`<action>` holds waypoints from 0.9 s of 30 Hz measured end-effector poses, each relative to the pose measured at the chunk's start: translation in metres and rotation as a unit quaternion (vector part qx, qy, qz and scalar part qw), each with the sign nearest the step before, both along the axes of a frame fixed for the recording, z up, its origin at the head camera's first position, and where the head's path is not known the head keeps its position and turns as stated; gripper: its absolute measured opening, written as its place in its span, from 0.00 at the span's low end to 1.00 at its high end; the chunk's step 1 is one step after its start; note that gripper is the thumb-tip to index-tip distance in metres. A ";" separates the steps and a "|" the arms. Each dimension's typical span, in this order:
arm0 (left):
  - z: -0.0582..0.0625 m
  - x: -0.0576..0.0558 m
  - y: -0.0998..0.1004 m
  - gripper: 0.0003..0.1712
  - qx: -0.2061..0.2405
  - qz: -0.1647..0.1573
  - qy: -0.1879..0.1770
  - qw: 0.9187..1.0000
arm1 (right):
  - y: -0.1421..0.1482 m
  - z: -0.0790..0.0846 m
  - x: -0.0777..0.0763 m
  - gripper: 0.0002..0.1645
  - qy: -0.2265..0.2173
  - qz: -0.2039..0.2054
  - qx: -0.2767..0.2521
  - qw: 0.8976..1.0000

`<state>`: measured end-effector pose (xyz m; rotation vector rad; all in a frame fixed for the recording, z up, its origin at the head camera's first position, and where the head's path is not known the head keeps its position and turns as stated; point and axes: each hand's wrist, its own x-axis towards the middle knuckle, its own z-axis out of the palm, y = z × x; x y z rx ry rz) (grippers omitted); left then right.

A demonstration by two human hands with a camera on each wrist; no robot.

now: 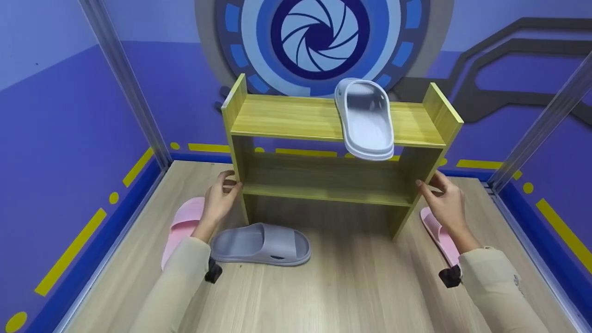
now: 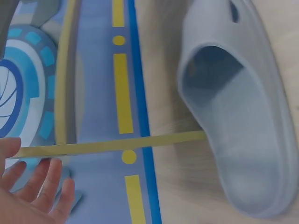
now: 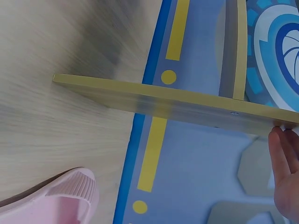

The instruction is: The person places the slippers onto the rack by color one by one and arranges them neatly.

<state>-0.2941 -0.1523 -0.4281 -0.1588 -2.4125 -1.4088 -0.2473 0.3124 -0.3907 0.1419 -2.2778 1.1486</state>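
Observation:
A yellow wood-grain shelf rack stands between the two hands. My left hand pinches the front edge of its left side panel with thumb and fingers. On the opposite side, my right hand grips the right panel, thumb at the front edge and fingertips against the outer face. A light grey slipper lies on the top board, its heel overhanging the front. In front of the rack's left leg, a darker grey slipper rests on the table. Whether the rack's feet touch the table I cannot tell.
Pink slippers lie on the table at both sides: one beside the left forearm, another partly hidden by the right arm. A patterned blue-purple wall stands behind the rack, with metal posts at the corners.

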 end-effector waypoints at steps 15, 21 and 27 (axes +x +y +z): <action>-0.068 0.026 -0.028 0.35 -0.236 -0.173 -0.087 0.952 | 0.002 0.002 -0.001 0.23 0.002 0.011 0.007 1.000; -0.086 0.035 -0.024 0.56 -0.271 -0.211 -0.101 0.934 | 0.003 0.001 -0.001 0.23 0.000 0.014 0.005 1.000; -0.103 0.034 -0.019 0.61 -0.263 -0.215 -0.102 0.935 | 0.004 0.000 0.000 0.24 -0.009 0.009 0.016 1.000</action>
